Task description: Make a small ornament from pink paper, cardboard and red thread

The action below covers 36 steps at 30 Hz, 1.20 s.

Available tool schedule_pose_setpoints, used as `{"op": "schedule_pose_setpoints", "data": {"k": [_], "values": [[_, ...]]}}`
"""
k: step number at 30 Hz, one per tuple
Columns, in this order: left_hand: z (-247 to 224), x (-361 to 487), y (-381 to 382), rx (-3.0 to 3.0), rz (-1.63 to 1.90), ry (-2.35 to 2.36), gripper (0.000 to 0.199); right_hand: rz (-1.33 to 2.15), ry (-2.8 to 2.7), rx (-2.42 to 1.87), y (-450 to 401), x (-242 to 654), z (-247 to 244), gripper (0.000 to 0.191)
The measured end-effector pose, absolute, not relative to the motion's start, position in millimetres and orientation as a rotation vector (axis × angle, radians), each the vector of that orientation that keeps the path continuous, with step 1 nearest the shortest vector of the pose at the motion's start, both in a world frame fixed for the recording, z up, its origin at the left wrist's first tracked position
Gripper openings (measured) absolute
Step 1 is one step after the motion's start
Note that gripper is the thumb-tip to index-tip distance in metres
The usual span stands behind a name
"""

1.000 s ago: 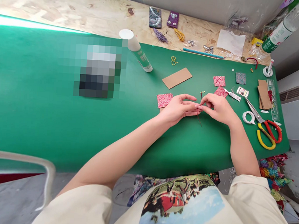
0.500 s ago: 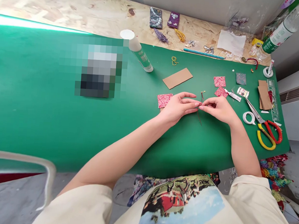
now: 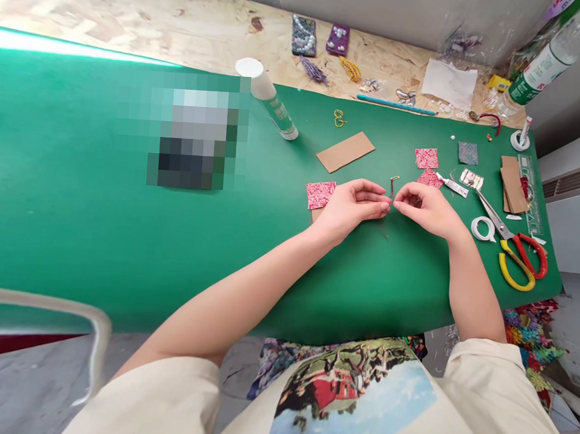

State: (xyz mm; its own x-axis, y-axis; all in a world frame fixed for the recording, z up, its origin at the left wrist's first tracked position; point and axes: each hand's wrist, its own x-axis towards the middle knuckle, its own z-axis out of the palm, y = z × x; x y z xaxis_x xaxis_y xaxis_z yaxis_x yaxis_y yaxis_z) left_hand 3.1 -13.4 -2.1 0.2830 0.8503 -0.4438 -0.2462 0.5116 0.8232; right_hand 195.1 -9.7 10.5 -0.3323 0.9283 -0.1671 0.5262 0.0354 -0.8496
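Note:
My left hand (image 3: 354,208) pinches a thin dark red cord (image 3: 392,188) between thumb and fingers above the green mat. Close beside it, my right hand (image 3: 425,211) has thumb and forefinger pressed together on the same cord, with a small gap between the two hands. A small gold pin-like clasp (image 3: 395,177) sits at the cord's far end. Loose cord ends hang below my left fingertips. The part of the cord within the fingers is hidden. Partly behind my left wrist lies a pink patterned square (image 3: 319,194), with a bit of brown card under it.
Right of my hands are pink squares (image 3: 426,158), a small white tube (image 3: 454,185), a white tape roll (image 3: 482,229) and scissors (image 3: 507,237). Beyond them lie a brown card strip (image 3: 346,151), gold wire (image 3: 339,118) and a blue pencil (image 3: 395,105). A glue stick (image 3: 274,108) stands farther left.
My right hand has shifted slightly right, opening a small gap from the left. My left fingers have closed up near the thumb. The cord ends hang a little differently.

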Motion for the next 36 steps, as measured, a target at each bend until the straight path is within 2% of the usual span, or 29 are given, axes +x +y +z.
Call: {"op": "schedule_pose_setpoints", "data": {"k": [12, 17, 26, 32, 36], "values": [[-3, 3, -13, 1.003, 0.765, 1.122, 0.021, 1.295, -1.751, -1.609, -7, 198, 9, 0.007], [-5, -1, -14, 1.377, 0.722, 1.24, 0.014, 1.093, -1.823, -1.667, -6, 199, 8, 0.01], [-1, -6, -18, 1.578, 0.585, 1.249, 0.011, 0.664, -1.978, -1.655, 1, 206, -2, 0.01], [5, -10, -21, 1.637, 0.4, 1.168, 0.011, 0.548, -1.937, -1.623, 0, 206, -1, 0.013], [4, -11, -21, 1.717, 0.389, 1.102, 0.013, 0.588, -1.893, -1.581, -3, 205, 2, 0.013]]}}
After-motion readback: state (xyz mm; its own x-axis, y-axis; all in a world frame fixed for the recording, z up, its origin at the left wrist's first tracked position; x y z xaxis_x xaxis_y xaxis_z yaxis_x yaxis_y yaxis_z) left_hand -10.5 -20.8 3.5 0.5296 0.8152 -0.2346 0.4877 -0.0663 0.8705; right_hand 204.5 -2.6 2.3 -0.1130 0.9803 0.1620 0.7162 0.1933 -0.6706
